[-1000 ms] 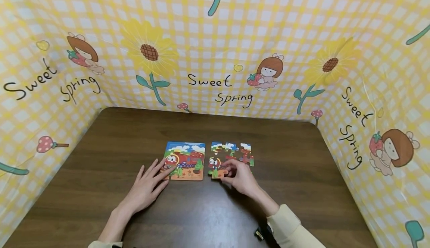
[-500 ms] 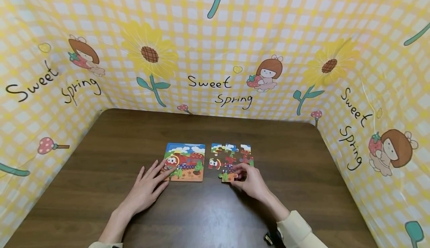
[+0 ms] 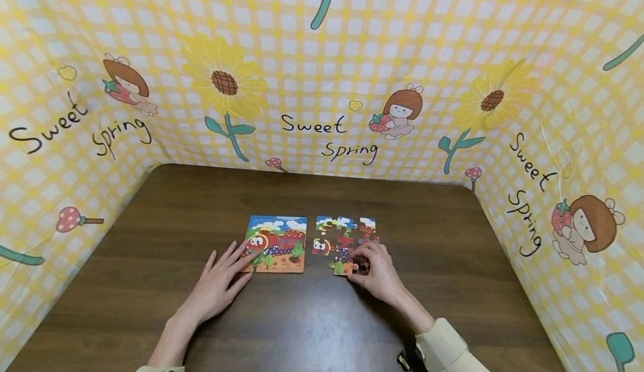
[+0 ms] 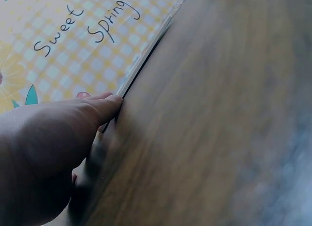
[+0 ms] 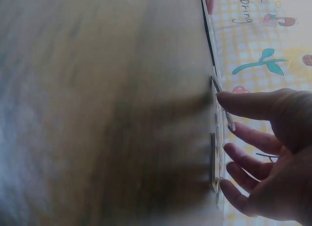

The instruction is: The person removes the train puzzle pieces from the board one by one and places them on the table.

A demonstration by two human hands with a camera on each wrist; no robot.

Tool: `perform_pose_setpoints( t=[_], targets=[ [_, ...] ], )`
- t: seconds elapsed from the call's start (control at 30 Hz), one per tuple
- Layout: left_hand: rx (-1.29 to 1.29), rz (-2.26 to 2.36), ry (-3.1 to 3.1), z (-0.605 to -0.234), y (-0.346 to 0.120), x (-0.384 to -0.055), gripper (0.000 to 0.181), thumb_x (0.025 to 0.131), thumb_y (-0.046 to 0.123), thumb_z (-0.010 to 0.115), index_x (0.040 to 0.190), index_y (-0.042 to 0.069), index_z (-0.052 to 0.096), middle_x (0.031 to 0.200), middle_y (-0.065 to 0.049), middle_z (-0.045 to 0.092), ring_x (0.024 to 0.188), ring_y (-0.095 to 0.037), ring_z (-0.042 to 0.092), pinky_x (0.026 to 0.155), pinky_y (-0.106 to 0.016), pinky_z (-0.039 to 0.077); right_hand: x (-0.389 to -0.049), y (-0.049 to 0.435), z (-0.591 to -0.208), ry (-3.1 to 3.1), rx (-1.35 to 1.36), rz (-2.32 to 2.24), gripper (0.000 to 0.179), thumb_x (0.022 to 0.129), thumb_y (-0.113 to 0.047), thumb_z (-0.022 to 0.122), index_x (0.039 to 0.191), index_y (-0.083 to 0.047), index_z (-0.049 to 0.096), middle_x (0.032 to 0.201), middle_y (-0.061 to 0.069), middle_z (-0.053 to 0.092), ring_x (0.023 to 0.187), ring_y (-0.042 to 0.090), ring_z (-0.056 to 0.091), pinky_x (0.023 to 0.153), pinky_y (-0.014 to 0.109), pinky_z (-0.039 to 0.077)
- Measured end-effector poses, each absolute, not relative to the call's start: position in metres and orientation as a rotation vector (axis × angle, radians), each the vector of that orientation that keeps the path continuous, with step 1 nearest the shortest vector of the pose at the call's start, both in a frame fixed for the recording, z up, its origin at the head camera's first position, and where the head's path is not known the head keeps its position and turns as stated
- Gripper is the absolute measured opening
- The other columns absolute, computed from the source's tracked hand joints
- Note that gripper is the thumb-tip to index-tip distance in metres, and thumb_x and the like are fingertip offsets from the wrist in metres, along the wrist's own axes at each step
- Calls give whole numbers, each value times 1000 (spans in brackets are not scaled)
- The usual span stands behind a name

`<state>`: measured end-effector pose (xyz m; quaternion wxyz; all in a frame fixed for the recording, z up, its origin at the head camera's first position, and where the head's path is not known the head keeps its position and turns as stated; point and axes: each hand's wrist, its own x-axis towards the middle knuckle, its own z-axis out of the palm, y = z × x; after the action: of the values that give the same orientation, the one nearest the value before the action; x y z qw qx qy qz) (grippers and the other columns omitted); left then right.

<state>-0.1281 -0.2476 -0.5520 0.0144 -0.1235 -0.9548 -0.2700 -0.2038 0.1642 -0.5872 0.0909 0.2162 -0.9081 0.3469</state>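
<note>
My right hand pinches a jigsaw piece with green and orange print between thumb and index finger. In the right wrist view that piece shows edge-on and tilted, the other fingers spread beside it. Around it lie several loose jigsaw pieces in spaced rows, one bearing the train's white eyes. Part of the right side is hidden under my hand. My left hand rests with extended fingers over the lower left edge of a square train picture. The left wrist view shows that hand low at the tabletop.
The brown wooden table is enclosed on its far side and both flanks by a yellow checked cloth printed with sunflowers and lettering. A narrow gap of bare tabletop separates the train picture from the loose pieces.
My right hand has moved right with the pinched piece, away from the piece with the eyes, then slightly nearer the table's front. The left hand stays in place.
</note>
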Motion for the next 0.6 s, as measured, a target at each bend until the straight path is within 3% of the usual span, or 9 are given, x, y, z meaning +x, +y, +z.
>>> perform_pose_setpoints(
  t=[0.17, 0.33, 0.6],
  targets=[
    [-349, -867, -2985, -552, -248, -127, 59, 111, 40, 65, 167, 22, 51, 179, -12, 38, 168, -46, 28, 131, -78, 12, -205, 167, -587, -2712, 643, 1008, 51, 74, -22, 104, 118, -18, 80, 124, 5, 73, 118, 30, 59, 100, 54, 48],
    [-305, -872, -2989, -552, -249, -127, 69, 110, 44, 66, 169, 15, 46, 178, -13, 40, 168, -45, 30, 133, -75, 13, -210, 170, -590, -2704, 665, 983, 55, 82, -27, 99, 132, -23, 74, 129, 3, 72, 120, 27, 59, 98, 51, 47],
    [-317, -890, -2978, -553, -250, -130, 68, 110, 41, 67, 168, 12, 47, 178, -12, 40, 169, -44, 28, 134, -74, 10, -226, 155, -596, -2711, 703, 1044, 62, 93, -31, 91, 148, -24, 64, 137, 2, 70, 126, 25, 64, 107, 60, 52]
  ],
)
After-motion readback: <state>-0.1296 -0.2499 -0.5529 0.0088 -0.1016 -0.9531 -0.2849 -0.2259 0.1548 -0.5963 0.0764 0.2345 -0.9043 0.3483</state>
